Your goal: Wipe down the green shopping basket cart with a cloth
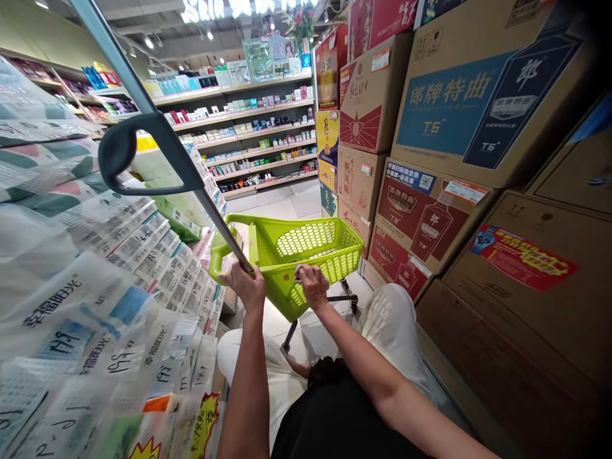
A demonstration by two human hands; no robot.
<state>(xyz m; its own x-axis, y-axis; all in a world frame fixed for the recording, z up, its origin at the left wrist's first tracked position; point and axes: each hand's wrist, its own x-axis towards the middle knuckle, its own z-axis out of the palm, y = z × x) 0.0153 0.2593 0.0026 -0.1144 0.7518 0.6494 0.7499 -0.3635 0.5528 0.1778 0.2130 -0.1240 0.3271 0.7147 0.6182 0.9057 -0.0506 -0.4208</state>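
A long grey pole (pixel 210 207) with a dark loop handle (pixel 112 153) slants from the upper left down into my left hand (pixel 247 287), whose fingers are wrapped around its lower end. My right hand (pixel 313 287) is closed over a small crumpled cloth (pixel 299 273), mostly hidden by the fingers, at the near side of a lime-green shopping cart (pixel 272 275). Whether the cloth touches the cart I cannot tell. The cart has perforated side walls and stands on dark legs with wheels, just ahead of my knees.
Tall stacks of cardboard boxes (pixel 442 95) rise close on the right. Plastic-wrapped packs (pixel 115 319) with handwritten prices crowd the left side. Behind the cart, pale tiled floor (pixel 280 207) leads to shelves (pixel 268 153) of small packaged goods.
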